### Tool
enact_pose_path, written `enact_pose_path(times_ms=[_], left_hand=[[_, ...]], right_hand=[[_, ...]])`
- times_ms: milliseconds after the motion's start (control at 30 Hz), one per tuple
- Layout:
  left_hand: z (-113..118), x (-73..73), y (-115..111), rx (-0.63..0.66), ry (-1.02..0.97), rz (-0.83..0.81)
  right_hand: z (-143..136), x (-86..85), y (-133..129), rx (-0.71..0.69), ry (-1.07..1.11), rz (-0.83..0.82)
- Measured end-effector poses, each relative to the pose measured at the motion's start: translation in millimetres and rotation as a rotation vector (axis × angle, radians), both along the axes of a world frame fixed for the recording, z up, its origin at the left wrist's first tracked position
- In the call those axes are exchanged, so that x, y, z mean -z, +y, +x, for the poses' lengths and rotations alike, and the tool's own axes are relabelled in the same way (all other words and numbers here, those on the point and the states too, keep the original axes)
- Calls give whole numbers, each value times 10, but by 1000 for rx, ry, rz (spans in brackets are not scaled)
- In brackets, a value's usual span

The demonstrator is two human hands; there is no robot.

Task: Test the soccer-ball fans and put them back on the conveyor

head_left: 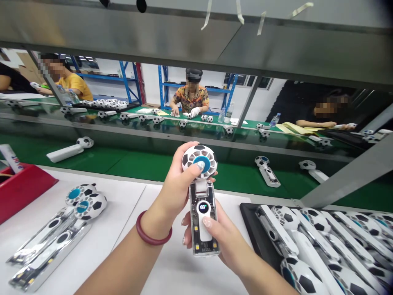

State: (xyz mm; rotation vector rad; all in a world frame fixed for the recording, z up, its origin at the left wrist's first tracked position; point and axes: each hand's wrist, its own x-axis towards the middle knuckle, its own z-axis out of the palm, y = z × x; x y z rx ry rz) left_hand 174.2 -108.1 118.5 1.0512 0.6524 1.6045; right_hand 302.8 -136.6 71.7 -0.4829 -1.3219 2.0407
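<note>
A handheld fan (201,241) with a soccer-ball head and a clear-fronted handle is upright between my two hands. My left hand (181,176) wraps the ball head, its thumb lying on the blue centre disc. Lower down, my right hand (225,233) grips the handle, thumb on the white button strip. The round display (203,207) on the handle is lit and seems to read 100. Two similar fans (53,250) lie side by side on the white table to the left of my hands.
At right a black tray (250,233) holds several fans in rows. A red bin (26,186) stands at left. Beyond the table runs a green conveyor belt (138,164) carrying spaced fans. A slanted metal post (353,172) rises at right. Several co-workers sit across the line.
</note>
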Motion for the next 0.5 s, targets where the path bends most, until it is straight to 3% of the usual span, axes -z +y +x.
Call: enact_pose_path(times_ms=[500], left_hand=[[7, -59, -55, -4, -14, -5]], right_hand=[[46, -9, -23, -47, -9, 52]])
